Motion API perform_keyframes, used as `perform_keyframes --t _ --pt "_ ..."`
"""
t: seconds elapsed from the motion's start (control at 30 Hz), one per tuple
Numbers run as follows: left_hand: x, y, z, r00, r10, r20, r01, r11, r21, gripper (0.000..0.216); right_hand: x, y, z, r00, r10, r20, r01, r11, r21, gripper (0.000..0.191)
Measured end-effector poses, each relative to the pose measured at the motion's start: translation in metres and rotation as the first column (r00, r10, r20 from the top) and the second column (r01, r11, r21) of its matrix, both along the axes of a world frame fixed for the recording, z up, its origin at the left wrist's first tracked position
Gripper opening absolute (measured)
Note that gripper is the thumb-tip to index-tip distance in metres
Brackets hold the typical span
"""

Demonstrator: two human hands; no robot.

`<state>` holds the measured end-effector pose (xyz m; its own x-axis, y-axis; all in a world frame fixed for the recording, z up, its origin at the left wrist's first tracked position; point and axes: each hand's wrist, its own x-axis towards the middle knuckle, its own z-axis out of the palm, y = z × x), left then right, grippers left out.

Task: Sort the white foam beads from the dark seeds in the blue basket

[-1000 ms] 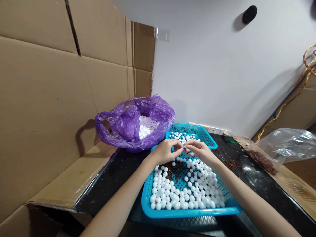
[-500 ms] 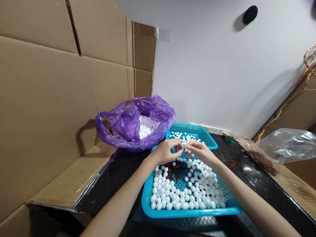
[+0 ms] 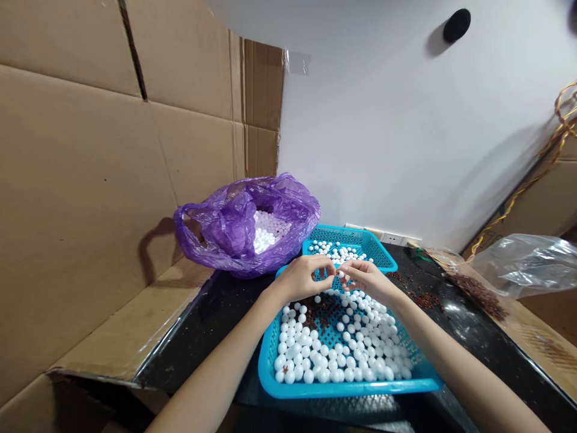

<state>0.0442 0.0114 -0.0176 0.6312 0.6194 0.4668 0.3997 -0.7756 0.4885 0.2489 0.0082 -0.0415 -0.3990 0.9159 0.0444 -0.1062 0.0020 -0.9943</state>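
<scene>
Over the far part of a blue plastic basket (image 3: pixel 349 391), my two hands meet fingertip to fingertip. Thumb and fingers of my right hand (image 3: pixel 367 279) pinch a small white ball (image 3: pixel 341 275). A tiny reddish-brown bit shows at the ball's left side, by the left fingertips. My left hand (image 3: pixel 304 278) is closed in a pinch there; what its tips hold is too small to make out. Below, many loose white balls (image 3: pixel 374 343) lie in the basket around a patch of small dark-brown pieces (image 3: pixel 318 316).
Behind stands a second blue basket (image 3: pixel 383 255) with more white balls. A purple plastic bag (image 3: pixel 225 240) of white balls sits left. Brown pieces (image 3: pixel 426 299) lie scattered on the black tabletop (image 3: pixel 469 343), near a clear bag (image 3: pixel 527 264) at right. Cardboard (image 3: pixel 90 198) walls the left side.
The right fingers have shifted slightly, and the white ball between the fingertips shows more plainly. Both hands otherwise stay in place over the basket.
</scene>
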Motion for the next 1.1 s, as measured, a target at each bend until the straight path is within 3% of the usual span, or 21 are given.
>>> perform_keyframes --t 0.17,0.37,0.6,0.73,0.9,1.0,1.1 --pt "0.0 0.0 -0.001 0.999 0.036 -0.017 -0.036 0.999 -0.004 0.008 0.003 0.006 -0.003 0.985 -0.16 -0.072 0.161 0.987 0.014 0.019" --pt "0.0 0.0 -0.002 0.996 0.047 -0.073 -0.049 0.998 -0.03 0.008 0.013 0.019 -0.016 0.909 -0.401 -0.114 0.399 0.916 -0.036 0.022" --pt "0.0 0.002 -0.004 0.989 0.061 -0.136 -0.071 0.995 -0.069 0.012 0.015 0.021 -0.017 0.893 -0.437 -0.103 0.437 0.899 -0.027 0.025" --pt "-0.002 0.004 -0.006 0.98 0.051 -0.194 -0.074 0.991 -0.108 0.013 0.012 0.016 -0.013 0.941 -0.338 -0.013 0.338 0.94 0.041 0.021" --pt "-0.005 0.004 -0.008 0.948 -0.039 -0.317 -0.023 0.981 -0.191 0.014 0.002 0.004 -0.005 0.974 -0.112 0.195 0.089 0.988 0.124 0.021" --pt "-0.006 0.006 -0.011 0.922 -0.085 -0.377 -0.006 0.972 -0.233 0.017 -0.003 -0.003 -0.003 0.934 0.067 0.35 -0.106 0.99 0.094 0.023" --pt "-0.006 0.009 -0.015 0.906 -0.105 -0.41 -0.008 0.964 -0.265 0.016 -0.003 -0.008 -0.003 0.832 0.257 0.492 -0.298 0.955 0.006 0.019"
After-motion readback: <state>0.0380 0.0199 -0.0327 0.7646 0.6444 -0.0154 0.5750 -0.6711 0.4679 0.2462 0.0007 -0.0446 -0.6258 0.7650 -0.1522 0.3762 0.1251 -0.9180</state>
